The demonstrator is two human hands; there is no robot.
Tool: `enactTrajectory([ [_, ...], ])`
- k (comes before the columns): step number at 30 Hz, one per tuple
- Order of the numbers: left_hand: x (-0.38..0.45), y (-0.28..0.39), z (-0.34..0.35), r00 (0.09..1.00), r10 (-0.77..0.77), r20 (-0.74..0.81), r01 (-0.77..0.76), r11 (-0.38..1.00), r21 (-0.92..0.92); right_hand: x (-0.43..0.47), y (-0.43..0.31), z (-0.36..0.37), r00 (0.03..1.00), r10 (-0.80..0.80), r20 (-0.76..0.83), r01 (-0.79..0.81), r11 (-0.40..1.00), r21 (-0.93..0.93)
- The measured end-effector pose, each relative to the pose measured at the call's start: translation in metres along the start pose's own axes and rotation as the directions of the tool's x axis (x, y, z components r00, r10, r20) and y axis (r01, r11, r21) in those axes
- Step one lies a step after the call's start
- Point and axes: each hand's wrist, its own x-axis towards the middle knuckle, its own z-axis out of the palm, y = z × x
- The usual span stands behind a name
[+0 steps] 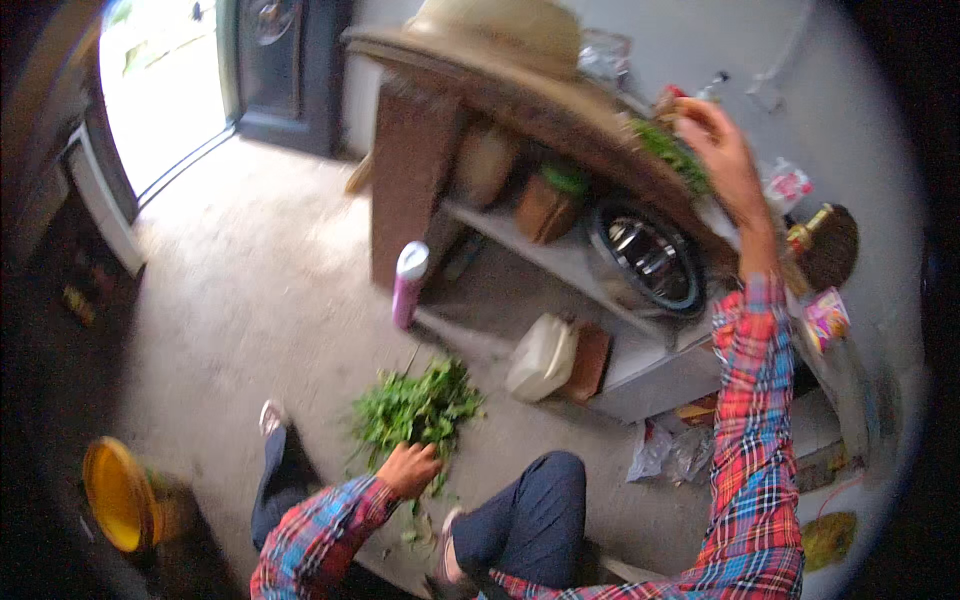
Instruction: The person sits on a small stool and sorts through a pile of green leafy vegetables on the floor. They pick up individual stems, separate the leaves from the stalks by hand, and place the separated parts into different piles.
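Note:
My left hand (pixel 409 469), in a plaid sleeve, is at the lower end of a heap of leafy green stems (pixel 420 409) lying on the concrete floor. Its fingers are curled at the stems; whether they grip any is unclear. My right hand (pixel 716 150) reaches out to the top of a brown shelf unit (pixel 416 180), with thumb and fingers bent. Beside its fingers lies a bunch of finer greens (pixel 670 156) on that top. A small reddish-brown thing is at the fingertips, too blurred to name, and I cannot tell whether it is held.
A straw hat (pixel 495 37) rests on the unit's far end. Below stand a pink bottle (pixel 409 285), a whitish plastic container (pixel 541 358) and, on the shelf, a shiny metal pot (pixel 645 251). A yellow bucket (pixel 120 495) is at lower left. Plastic bags (pixel 667 450) lie under the unit.

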Motion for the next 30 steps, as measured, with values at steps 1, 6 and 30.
enactTrajectory([
  [1, 0.018, 0.012, -0.010, 0.993, 0.118, 0.010, -0.117, 0.992, -0.041, -0.016, -0.011, -0.008, 0.999, 0.017, -0.034, -0.017, 1.000, 0.015],
  [6, 0.016, 0.083, -0.054, 0.938, 0.273, 0.215, -0.207, 0.936, -0.284, -0.125, -0.068, 0.053, 0.943, 0.160, 0.290, -0.270, 0.880, 0.391],
  [30, 0.026, 0.100, -0.110, 0.937, 0.062, 0.345, 0.048, 0.953, -0.300, -0.463, 0.017, 0.407, 0.169, 0.717, 0.677, -0.641, 0.602, -0.477],
])
